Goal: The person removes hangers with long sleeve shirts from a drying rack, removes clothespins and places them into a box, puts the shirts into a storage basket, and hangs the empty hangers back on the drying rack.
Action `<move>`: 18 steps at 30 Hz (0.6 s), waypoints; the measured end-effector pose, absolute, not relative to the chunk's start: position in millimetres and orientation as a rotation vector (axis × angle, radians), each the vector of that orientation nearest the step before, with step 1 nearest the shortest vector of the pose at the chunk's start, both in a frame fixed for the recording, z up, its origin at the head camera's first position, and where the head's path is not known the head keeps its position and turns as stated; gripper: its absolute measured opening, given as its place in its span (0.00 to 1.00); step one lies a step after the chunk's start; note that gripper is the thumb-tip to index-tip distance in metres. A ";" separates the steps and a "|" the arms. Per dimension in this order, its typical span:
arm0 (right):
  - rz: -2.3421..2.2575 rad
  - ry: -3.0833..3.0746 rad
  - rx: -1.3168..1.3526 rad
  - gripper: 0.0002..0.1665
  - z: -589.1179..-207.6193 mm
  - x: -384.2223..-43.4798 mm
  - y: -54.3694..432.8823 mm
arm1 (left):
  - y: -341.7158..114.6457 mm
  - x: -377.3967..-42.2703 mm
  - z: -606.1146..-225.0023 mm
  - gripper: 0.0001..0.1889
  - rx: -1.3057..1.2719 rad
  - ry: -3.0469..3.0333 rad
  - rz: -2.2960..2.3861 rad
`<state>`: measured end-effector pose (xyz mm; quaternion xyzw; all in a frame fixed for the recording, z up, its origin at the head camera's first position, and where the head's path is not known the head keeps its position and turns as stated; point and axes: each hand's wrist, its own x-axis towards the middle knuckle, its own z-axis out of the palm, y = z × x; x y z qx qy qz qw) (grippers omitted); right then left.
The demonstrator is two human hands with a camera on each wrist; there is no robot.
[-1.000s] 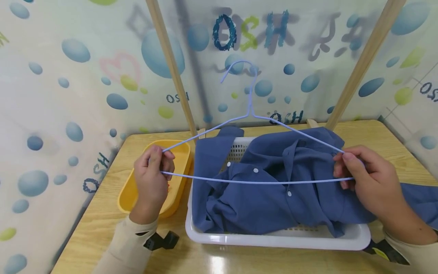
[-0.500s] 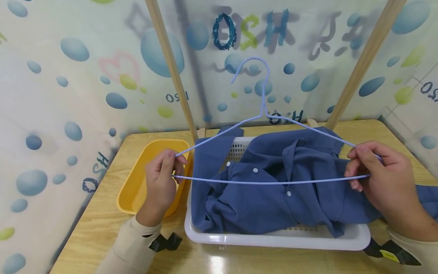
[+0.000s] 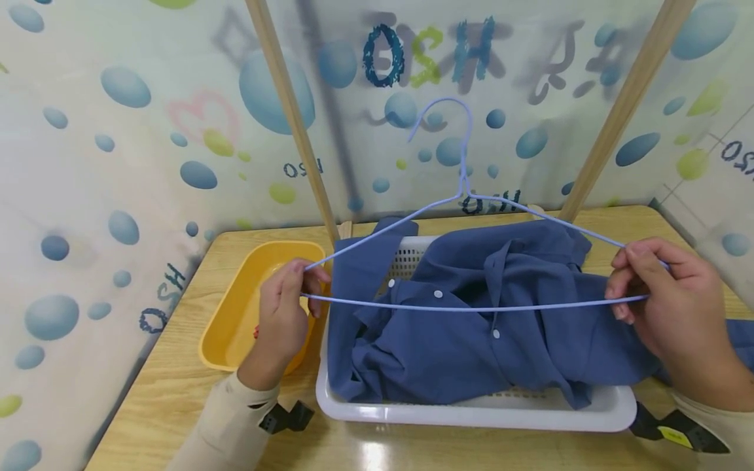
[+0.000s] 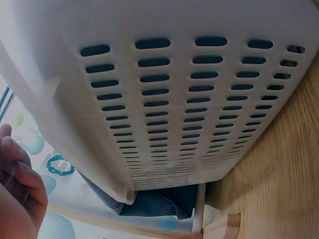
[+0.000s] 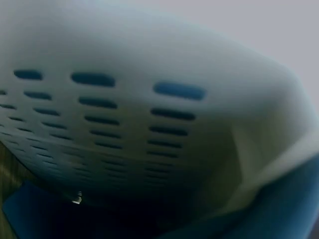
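A light blue wire hanger point(image 3: 389, 305) is held up level over a white basket point(image 3: 471, 417), its hook upright toward the back wall. My left hand point(image 3: 285, 307) pinches its left corner, and my right hand point(image 3: 677, 304) grips the right corner between thumb and curled fingers. Beneath the hanger, a dark blue shirt point(image 3: 436, 353) with white buttons lies crumpled in the basket, one sleeve spilling out to the right. In the left wrist view the curled fingers of my left hand point(image 4: 20, 184) show beside the slotted basket wall point(image 4: 174, 119).
Left of the basket stands a yellow tub point(image 3: 235, 314) with something small and red inside, partly behind my left hand. Two wooden posts point(image 3: 291, 111) rise at the table's back. A patterned sheet point(image 3: 177, 163) forms the walls around the wooden table point(image 3: 171, 392).
Both hands have shifted to the right, carrying the hanger with them; its hook now stands farther right. The shirt and basket have stayed in place.
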<state>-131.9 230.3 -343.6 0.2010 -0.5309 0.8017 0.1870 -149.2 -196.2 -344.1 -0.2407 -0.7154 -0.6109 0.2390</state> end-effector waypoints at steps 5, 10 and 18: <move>2.261 -1.474 0.548 0.14 -343.5 -133.7 232.7 | -197.7 -149.4 -344.9 0.21 -0.626 -2.005 -1.672; 2.232 -1.497 0.496 0.13 -343.1 -133.9 235.0 | -197.6 -150.1 -345.7 0.17 -0.496 -2.137 -1.624; 2.190 -1.476 0.368 0.11 -341.9 -135.1 236.6 | -195.0 -155.5 -351.8 0.13 -0.324 -2.378 -1.339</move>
